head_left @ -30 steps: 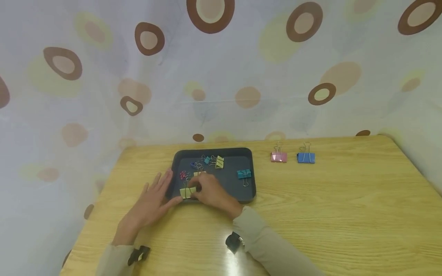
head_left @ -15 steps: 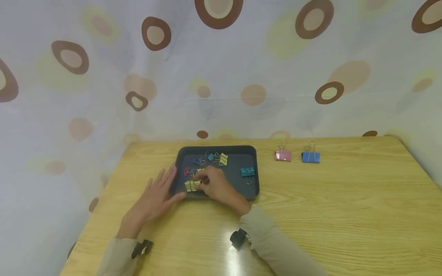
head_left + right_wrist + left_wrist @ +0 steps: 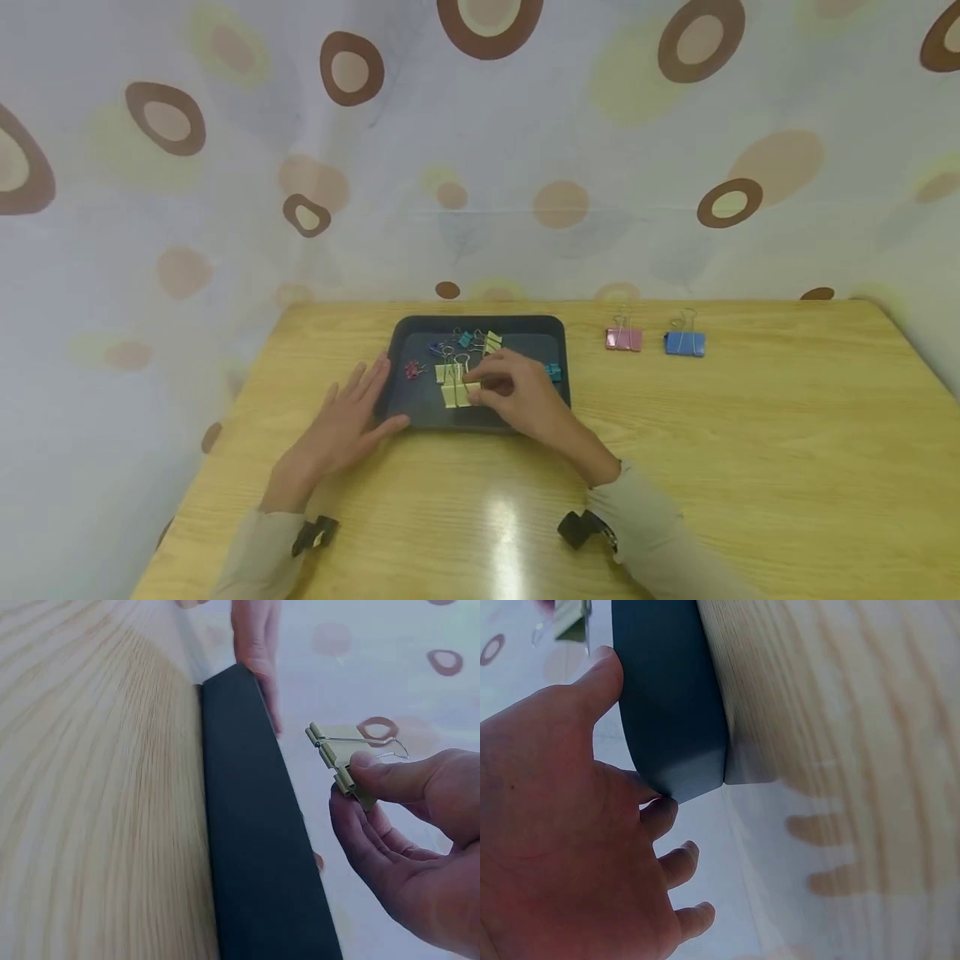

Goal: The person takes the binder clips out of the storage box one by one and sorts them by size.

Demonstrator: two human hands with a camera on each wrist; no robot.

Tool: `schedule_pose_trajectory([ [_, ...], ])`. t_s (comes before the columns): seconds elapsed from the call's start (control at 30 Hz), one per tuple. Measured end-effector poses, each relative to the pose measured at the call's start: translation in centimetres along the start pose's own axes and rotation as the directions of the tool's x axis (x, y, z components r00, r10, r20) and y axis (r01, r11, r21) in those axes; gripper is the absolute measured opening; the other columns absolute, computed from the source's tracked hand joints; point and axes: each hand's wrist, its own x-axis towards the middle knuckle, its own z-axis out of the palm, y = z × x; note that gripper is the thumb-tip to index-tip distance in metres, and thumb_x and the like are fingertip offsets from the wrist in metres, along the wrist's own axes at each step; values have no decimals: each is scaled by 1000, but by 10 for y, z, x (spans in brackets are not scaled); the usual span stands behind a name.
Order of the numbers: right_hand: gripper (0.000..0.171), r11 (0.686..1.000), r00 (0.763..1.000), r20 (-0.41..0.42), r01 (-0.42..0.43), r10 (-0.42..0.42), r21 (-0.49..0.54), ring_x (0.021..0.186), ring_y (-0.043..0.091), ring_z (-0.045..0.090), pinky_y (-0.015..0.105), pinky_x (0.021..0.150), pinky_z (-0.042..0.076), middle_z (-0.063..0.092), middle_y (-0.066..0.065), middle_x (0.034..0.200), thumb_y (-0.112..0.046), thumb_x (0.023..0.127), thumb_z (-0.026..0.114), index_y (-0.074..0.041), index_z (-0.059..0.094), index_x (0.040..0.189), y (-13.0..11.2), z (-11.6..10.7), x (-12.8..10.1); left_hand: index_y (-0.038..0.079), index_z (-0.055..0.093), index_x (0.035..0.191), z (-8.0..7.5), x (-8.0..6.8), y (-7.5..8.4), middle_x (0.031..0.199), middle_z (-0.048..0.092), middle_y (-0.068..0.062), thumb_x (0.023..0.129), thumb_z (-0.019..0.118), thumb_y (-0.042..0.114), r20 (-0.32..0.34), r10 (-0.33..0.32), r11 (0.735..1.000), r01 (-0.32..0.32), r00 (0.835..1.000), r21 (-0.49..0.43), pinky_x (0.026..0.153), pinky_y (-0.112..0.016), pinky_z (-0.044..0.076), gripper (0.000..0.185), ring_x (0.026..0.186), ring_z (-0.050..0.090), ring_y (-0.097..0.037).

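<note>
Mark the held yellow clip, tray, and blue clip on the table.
yellow clip [image 3: 339, 759], right wrist view, its body.
tray [image 3: 480, 421], head view, near rim.
blue clip [image 3: 684, 344], head view, its body.

Pink clip [image 3: 624, 339] beside blue clip [image 3: 684, 343] on the table [image 3: 750, 450].

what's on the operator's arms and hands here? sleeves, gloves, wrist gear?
Both hands are bare: no gloves, rings or watch visible on the left hand or the right hand. Long, plain beige sleeves reach to both wrists, with no markings. A small black device sits at each wrist, on the left sleeve and on the right sleeve. No cables in view.
</note>
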Motion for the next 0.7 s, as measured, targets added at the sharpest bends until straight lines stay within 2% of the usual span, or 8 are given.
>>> schedule_pose_trajectory([
  [0.33,19,997,995,-68,-72,73,14,92,17,67,26,81,59,68,2,109,-9,90,80,-12,79,109,8,-53,-39,7,14,165,7,3,5,171,12,-9,101,52,62,9,4,1000,-4,1000,-2,120,-69,9,93,156,9,-42],
  [0.5,21,996,993,-102,-47,54,76,94,18,69,26,82,60,70,8,112,-3,90,79,-6,77,110,14,-77,-51,7,13,165,5,0,6,171,12,-9,100,52,62,9,-3,1000,3,1000,-7,121,-68,9,94,156,9,-42],
  [0.7,20,997,989,-144,-15,25,71,96,15,71,26,82,60,71,14,113,2,90,77,-2,75,110,17,-104,-60,7,13,165,4,1,7,172,12,-9,101,52,62,2,1,1000,-1,1000,-8,121,-68,9,93,156,10,-42],
])
